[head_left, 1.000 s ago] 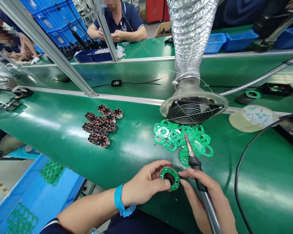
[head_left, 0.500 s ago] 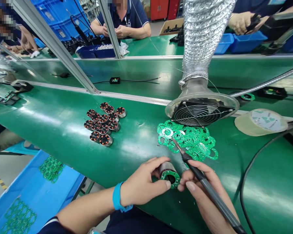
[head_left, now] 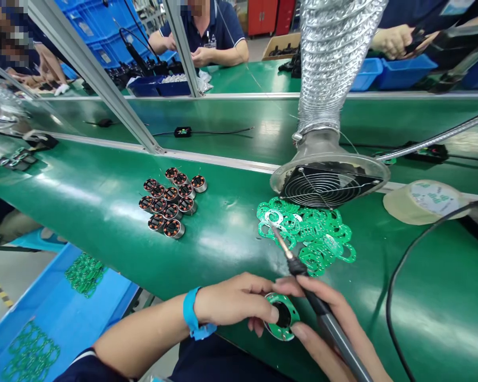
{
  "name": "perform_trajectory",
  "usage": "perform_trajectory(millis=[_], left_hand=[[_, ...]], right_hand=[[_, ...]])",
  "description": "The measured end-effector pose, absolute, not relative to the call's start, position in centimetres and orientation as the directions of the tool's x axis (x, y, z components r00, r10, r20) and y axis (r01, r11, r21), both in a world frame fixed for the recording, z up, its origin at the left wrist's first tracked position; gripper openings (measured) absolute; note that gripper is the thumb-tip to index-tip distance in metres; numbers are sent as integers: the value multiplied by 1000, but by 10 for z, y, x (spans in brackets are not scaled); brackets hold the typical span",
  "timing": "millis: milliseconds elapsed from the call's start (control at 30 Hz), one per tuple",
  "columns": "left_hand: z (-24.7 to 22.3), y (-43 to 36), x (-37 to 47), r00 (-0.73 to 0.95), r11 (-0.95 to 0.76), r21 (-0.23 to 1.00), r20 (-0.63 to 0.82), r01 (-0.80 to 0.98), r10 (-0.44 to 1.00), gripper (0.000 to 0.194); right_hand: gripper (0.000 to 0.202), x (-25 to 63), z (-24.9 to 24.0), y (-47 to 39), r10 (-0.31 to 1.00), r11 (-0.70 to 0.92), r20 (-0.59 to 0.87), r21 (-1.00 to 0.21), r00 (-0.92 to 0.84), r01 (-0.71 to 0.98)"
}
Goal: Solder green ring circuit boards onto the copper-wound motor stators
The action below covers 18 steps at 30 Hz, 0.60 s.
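My left hand (head_left: 235, 305) grips a motor stator that has a green ring-shaped circuit board (head_left: 293, 313) on its top face, the thumb resting at the ring's dark centre hole. My right hand (head_left: 344, 305) holds a soldering iron (head_left: 326, 315) along its dark handle, while its fingertips touch the board's edge. The iron's metal tip points away, over a loose pile of green ring boards (head_left: 314, 233). To the left on the green bench stands a cluster of stators (head_left: 169, 196) with copper windings facing up.
A fume extractor (head_left: 330, 183) on a silver duct hangs over the pile. On the right are a roll of tape (head_left: 424, 201) and a black cable (head_left: 394, 276). A blue tray (head_left: 103, 302) with ring boards is at lower left. Co-workers sit across the bench.
The stator has come closer to my body and turned so its ring board faces up. My right fingertips have moved onto the board. The iron has shifted slightly left and downward.
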<state>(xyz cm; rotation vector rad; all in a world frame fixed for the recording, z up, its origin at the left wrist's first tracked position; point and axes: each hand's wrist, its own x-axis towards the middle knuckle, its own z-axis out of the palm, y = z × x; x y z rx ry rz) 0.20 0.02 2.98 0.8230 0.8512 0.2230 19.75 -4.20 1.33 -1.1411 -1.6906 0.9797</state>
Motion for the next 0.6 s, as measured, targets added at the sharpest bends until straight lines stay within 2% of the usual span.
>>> perform_trajectory(millis=[67,100,200,267,333,400,500,533,567,600], left_hand=[[24,-2,4,672,739,665,-597,109,438,27],[21,-3,6,678,776,622,-615,102,404,24],[14,-6,14,705,863,494,-650,106,285,19],[15,-2,17,715,870,481,-645,106,270,21],[23,10,15,674,816,573,-633,78,381,31],[33,33,8,540,687,725,-597,46,593,39],[46,83,-6,167,455,886,-463,90,870,21],[48,102,-10,9,388,909,-394,152,919,15],[48,123,-12,-65,360,916,-354,178,933,13],[47,143,-13,-114,346,918,-329,194,937,13]], right_hand=[[30,197,19,-39,902,405,326,-866,-283,295],[27,197,20,-36,848,511,409,-799,-337,315],[16,202,22,-25,635,772,611,-476,-473,422],[20,210,24,-20,547,820,658,-300,-517,487],[18,224,25,-15,532,804,663,-200,-527,560],[19,247,25,-9,563,734,653,-112,-507,670],[27,290,21,10,672,505,624,10,-400,863],[31,304,18,19,726,366,617,24,-302,930],[36,319,14,29,759,264,606,45,-237,963],[40,332,10,39,787,263,570,37,-237,964]])
